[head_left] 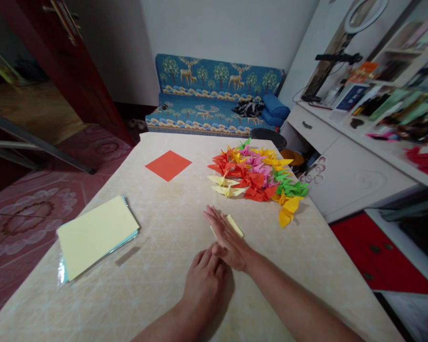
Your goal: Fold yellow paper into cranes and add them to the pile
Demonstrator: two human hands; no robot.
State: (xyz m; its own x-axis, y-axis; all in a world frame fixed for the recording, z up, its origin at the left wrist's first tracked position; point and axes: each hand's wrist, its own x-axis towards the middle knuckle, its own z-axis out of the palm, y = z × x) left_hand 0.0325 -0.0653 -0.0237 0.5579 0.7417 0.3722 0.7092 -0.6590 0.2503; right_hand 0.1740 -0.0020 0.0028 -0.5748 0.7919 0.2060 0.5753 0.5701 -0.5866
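Palm down and tilted on its edge, my right hand [228,240] presses on a small piece of folded pale yellow paper [235,226], with its fingers stretched out together. The paper shows on both sides of that hand; its middle is covered. My left hand [206,278] rests on the table just below, fingers curled, touching the right hand near the thumb. Whatever lies under the left fingertips is hidden. Beyond my hands sits a group of folded paper cranes [251,178] in red, pink, orange, green and pale yellow.
A red paper square [168,165] lies toward the table's far left. Nearer on the left is a stack of yellow and blue paper [98,235] on a clear plastic sleeve. A patterned blue sofa [214,95] stands beyond the table [164,304], and a white desk [335,156] on the right.
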